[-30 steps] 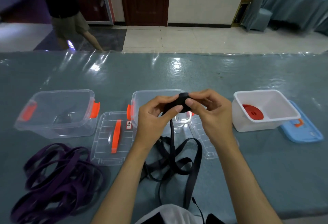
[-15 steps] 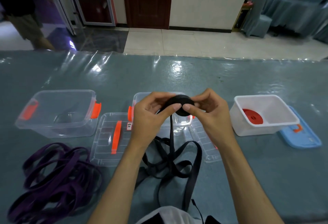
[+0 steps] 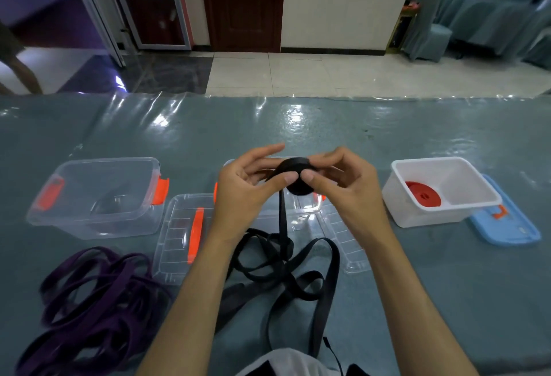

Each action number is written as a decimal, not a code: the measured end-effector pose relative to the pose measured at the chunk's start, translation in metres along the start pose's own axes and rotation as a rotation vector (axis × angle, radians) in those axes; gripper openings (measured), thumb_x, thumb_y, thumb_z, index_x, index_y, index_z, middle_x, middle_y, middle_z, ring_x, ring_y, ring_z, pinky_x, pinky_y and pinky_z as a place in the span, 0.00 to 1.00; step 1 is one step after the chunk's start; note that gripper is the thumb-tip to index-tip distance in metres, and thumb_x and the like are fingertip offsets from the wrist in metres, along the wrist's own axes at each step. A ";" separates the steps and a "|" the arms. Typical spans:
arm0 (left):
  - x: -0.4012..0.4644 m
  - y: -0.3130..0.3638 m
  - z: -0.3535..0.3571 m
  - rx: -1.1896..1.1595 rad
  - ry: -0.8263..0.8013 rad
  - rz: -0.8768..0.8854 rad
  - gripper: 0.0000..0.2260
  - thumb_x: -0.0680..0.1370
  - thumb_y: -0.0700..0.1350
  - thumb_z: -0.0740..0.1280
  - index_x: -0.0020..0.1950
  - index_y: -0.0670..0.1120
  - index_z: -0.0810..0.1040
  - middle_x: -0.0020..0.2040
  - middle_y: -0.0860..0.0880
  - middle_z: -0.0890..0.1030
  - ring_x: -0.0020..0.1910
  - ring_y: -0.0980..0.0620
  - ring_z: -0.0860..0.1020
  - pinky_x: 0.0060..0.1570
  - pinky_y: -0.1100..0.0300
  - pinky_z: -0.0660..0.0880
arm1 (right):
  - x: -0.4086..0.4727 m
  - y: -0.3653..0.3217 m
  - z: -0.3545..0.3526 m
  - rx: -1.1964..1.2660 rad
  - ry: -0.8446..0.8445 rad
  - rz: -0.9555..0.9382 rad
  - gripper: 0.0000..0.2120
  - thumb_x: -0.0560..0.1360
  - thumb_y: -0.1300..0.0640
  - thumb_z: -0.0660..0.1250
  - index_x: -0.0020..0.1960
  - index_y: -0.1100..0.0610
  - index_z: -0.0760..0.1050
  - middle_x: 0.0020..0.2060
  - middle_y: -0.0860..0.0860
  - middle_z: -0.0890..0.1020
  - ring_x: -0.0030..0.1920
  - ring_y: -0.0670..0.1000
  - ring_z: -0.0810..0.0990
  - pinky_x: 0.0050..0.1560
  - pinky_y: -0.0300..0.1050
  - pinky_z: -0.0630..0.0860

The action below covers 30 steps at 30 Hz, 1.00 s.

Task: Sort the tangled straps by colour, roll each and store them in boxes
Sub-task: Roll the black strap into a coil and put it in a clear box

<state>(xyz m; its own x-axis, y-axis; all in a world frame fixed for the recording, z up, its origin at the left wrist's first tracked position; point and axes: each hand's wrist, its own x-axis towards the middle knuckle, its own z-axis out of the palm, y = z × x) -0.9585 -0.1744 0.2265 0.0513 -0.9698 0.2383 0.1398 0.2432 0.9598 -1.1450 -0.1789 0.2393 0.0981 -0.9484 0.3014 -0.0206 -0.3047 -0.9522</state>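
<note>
Black woven strap, wound into a compact roll [image 3: 296,177], is pinched between the left hand [image 3: 244,194] and right hand [image 3: 346,188], each grip pressed onto the coil, probably to stop it springing loose. Its unrolled tail [image 3: 283,259] hangs to the blue-grey desk [image 3: 417,286], above the clear plastic box [image 3: 301,211]. The purple strap tangle [image 3: 89,301] lies apart, left.
</note>
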 end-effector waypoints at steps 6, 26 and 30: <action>0.000 0.004 0.002 0.139 -0.097 -0.037 0.12 0.73 0.36 0.79 0.56 0.45 0.86 0.52 0.48 0.88 0.53 0.48 0.87 0.60 0.54 0.81 | 0.001 0.000 -0.001 -0.087 0.034 -0.068 0.08 0.74 0.66 0.77 0.49 0.56 0.82 0.45 0.52 0.87 0.49 0.52 0.87 0.51 0.44 0.83; -0.014 0.025 0.018 0.053 -0.003 0.154 0.13 0.73 0.33 0.78 0.56 0.41 0.85 0.54 0.44 0.87 0.56 0.46 0.86 0.60 0.55 0.81 | -0.005 -0.034 -0.016 -0.004 0.007 -0.109 0.10 0.73 0.63 0.78 0.53 0.56 0.82 0.46 0.55 0.87 0.51 0.56 0.87 0.54 0.58 0.84; -0.011 0.034 0.015 0.070 -0.036 0.137 0.16 0.73 0.34 0.78 0.58 0.46 0.86 0.54 0.48 0.88 0.57 0.49 0.86 0.61 0.54 0.81 | -0.009 -0.040 -0.012 0.091 0.063 -0.080 0.09 0.72 0.63 0.78 0.46 0.59 0.78 0.47 0.58 0.87 0.52 0.59 0.87 0.56 0.59 0.84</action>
<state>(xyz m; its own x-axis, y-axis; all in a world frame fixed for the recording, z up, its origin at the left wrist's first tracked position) -0.9691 -0.1559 0.2584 0.0292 -0.9277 0.3721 0.0646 0.3732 0.9255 -1.1566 -0.1596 0.2750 0.0333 -0.9260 0.3761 0.0751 -0.3729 -0.9248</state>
